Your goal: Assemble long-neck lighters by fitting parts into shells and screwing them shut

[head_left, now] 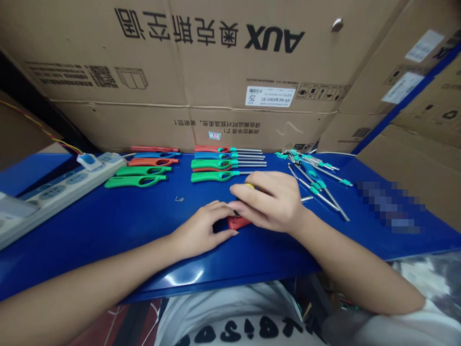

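My left hand (201, 228) reaches in over the table, thumb and fingers closed on the near end of a red lighter body (237, 222). Most of that lighter is hidden under my right hand (272, 202). The right fingers are wrapped round a screwdriver (250, 186), of which little more than a yellow end shows; a dark part appears by the fingertips over the lighter. A metal tube (307, 198) pokes out past the right hand. To the left lie several tiny bent metal pieces (179, 199).
Behind my hands lies a row of long-nosed lighters (212, 177). Further left are green, orange and blue lighter bodies (137, 180). Loose metal tubes with teal ends (317, 180) are heaped at right. A power strip (65, 192) runs along the left; cardboard (216, 72) walls the back.
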A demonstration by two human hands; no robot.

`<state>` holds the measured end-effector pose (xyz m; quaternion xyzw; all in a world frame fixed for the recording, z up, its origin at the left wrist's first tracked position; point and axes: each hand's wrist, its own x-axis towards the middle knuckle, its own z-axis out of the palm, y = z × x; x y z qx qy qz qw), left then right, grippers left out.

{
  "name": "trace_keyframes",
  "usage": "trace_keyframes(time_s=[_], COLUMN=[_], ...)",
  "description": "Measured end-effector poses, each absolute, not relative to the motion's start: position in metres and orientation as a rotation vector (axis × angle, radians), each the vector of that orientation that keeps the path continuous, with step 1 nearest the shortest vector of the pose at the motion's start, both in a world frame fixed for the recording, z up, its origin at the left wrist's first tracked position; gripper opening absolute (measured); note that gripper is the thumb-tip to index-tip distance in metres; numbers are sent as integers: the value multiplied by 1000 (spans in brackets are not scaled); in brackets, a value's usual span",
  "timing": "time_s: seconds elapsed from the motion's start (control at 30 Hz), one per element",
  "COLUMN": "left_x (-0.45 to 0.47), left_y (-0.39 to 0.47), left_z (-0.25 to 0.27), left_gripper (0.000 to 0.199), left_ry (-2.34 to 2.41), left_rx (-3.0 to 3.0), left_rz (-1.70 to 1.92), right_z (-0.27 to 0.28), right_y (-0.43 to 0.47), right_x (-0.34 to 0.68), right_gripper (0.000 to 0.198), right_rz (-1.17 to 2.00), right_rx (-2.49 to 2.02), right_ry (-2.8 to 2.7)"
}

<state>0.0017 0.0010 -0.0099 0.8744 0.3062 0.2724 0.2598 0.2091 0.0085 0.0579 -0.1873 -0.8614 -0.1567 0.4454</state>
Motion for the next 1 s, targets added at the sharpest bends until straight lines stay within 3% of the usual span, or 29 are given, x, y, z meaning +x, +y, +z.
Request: trace_keyframes(time_s=[0.17, 0.27, 0.37, 0.57, 0.73, 0.87, 1.0], left_x=[3, 3, 3, 3, 2, 1, 2], left_y=[0, 0, 0, -1, 0, 0, -1], left_z=[-7, -7, -8, -8, -8, -9, -8], left_gripper=[25, 30, 32, 21, 28, 27, 18], left_ry=[820, 813, 797, 816, 800, 797, 821], left_rx=[2365, 2365, 2357, 2354, 2350, 2357, 2364], left_rz=[745, 742, 748, 750, 752, 748, 733], right_z=[57, 58, 57, 55, 56, 58, 59], right_y=[12, 14, 15, 14, 10, 7, 7], right_x=[212, 210, 209, 212, 211, 207, 204], right_gripper=[45, 37, 22, 29, 43, 33, 27], right_rz=[102, 280, 168, -262, -99, 80, 55], right_rx=[-455, -484, -520, -356, -371, -399, -376], right_ry=[-2219, -2154, -2075, -2118, -2144, -2120, -2079])
